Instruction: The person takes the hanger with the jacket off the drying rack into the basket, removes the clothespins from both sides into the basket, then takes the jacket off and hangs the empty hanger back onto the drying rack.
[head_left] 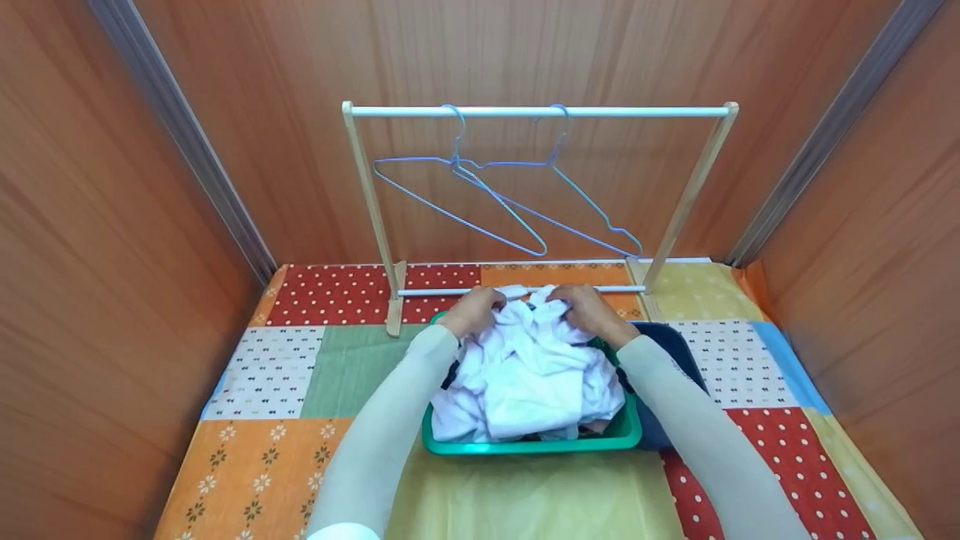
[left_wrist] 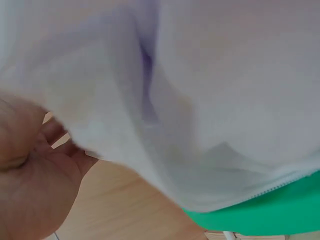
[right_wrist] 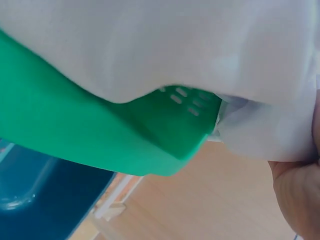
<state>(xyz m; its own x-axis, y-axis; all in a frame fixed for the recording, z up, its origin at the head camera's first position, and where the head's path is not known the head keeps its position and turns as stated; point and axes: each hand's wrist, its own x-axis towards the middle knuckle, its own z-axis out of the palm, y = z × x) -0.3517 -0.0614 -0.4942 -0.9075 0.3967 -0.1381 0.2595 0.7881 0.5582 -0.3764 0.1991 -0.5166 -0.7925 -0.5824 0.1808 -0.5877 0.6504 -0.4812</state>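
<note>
A crumpled white garment lies heaped over a green basket, covering most of its inside. My left hand grips the far left part of the cloth, fingers curled into it. On the far right part, my right hand holds a bunched fold of the same cloth. The left wrist view shows the left hand at the cloth's edge, its fingertips partly hidden behind it. In the right wrist view the right hand shows only at the edge, under the white fabric.
Behind the basket stands a rack with a white top rail and wooden legs. Two wire hangers hang from it, overlapping. A dark blue basket sits at the right of the green one. Patchwork cloth covers the surface; wooden panels enclose it.
</note>
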